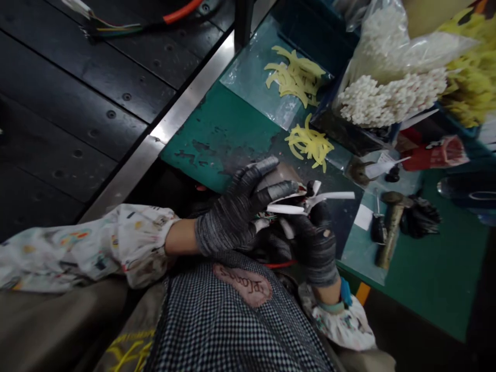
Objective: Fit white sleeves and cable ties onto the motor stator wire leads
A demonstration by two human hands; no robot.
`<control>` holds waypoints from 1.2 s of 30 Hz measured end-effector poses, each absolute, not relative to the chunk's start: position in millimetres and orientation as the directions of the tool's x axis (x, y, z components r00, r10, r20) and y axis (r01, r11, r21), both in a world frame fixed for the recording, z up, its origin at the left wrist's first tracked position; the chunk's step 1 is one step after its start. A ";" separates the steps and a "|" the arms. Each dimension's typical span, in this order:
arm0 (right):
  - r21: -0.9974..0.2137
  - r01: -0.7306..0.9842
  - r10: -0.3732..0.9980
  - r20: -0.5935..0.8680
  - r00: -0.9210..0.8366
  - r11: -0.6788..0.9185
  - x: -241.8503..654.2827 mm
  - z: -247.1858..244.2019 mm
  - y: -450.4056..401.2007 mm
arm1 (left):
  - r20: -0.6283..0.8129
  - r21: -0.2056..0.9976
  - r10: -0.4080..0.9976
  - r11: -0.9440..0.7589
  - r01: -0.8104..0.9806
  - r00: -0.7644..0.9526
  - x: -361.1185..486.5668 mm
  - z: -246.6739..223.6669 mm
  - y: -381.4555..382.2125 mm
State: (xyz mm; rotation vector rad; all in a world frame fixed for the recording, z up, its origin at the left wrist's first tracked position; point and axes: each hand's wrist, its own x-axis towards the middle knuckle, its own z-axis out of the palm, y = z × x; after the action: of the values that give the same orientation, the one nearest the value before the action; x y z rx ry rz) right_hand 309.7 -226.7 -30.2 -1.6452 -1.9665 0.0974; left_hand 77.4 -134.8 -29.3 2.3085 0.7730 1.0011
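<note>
Both of my hands wear grey striped gloves with darker or worn fingertips. My left hand (236,212) has its index and middle fingers stretched forward, with the index finger and thumb about a bundle of wires (266,214) close to my apron. My right hand (315,245) is closed at the bundle's right end, where short white tubes (287,208) stick out left and right. A dark piece sits between the tubes. Much of the bundle is hidden behind the fingers and in shadow. A brownish rounded surface (281,175) shows beyond my left fingers.
Yellow curved strips (309,143) lie on the green bench (217,129). A bag of small white pieces (391,98) stands behind. At right are a hammer (391,227), a screwdriver (378,222) and a red container (436,152). A dark slatted surface (77,98) carries an orange cable (182,11).
</note>
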 end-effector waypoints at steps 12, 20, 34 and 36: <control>-0.341 0.852 0.890 0.367 -0.269 0.398 318.9 -41.7 -209.8 | 0.463 0.569 0.588 -0.771 0.286 0.663 84.9 -10.1 -125.6; -0.472 0.842 0.960 0.217 -0.175 0.260 309.3 -23.0 -191.2 | 0.409 0.719 0.609 -0.673 0.171 0.680 81.0 -15.5 -96.7; -0.558 0.730 0.881 0.457 -0.126 0.394 315.1 -61.6 -121.9 | 0.321 0.267 0.350 -0.925 0.271 0.880 65.9 -5.6 -56.9; -0.599 0.678 0.887 0.425 -0.181 0.426 323.5 -49.5 -121.7 | 0.272 0.231 0.294 -0.944 0.234 0.916 67.7 -0.5 -63.1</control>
State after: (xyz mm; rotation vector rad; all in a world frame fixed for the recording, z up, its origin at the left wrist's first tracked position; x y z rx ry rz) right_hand 323.5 -121.7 -49.5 -1.3243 -1.9332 0.3546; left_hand 67.7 -63.1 -0.5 2.8838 0.4009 0.4535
